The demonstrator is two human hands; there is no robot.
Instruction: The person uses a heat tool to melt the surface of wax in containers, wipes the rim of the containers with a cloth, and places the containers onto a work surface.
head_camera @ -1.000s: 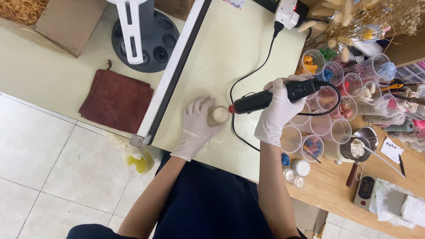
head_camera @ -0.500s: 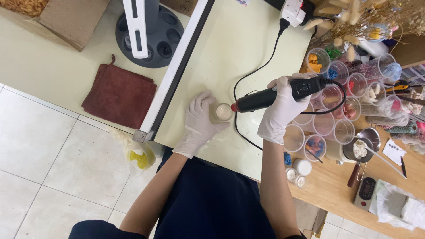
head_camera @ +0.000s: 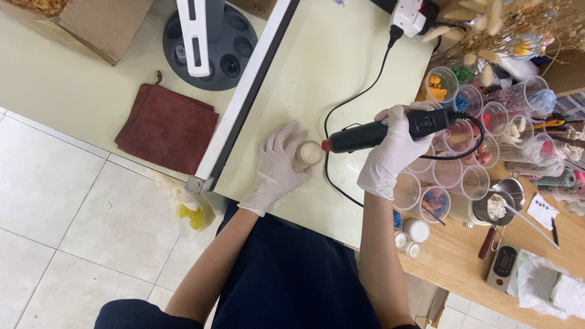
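My left hand (head_camera: 275, 166), in a white glove, wraps around a small cream-coloured jar (head_camera: 308, 155) standing on the pale table (head_camera: 317, 67). My right hand (head_camera: 390, 152), also gloved, grips a black corded heat tool (head_camera: 390, 130) held level, its red-tipped nozzle pointing at the jar's rim from the right. The tool's black cable (head_camera: 359, 97) loops back to a white power strip (head_camera: 409, 13) at the far edge.
Several clear plastic cups (head_camera: 463, 140) with coloured bits crowd the right side. A small metal pot (head_camera: 495, 207), a digital scale (head_camera: 503, 265) and little jars (head_camera: 409, 236) sit on a wooden surface. A brown cloth (head_camera: 167, 128) and dark round base (head_camera: 210, 45) lie left.
The view has shifted slightly; both hands stay on the jar and the tool, with the nozzle still aimed at the jar.
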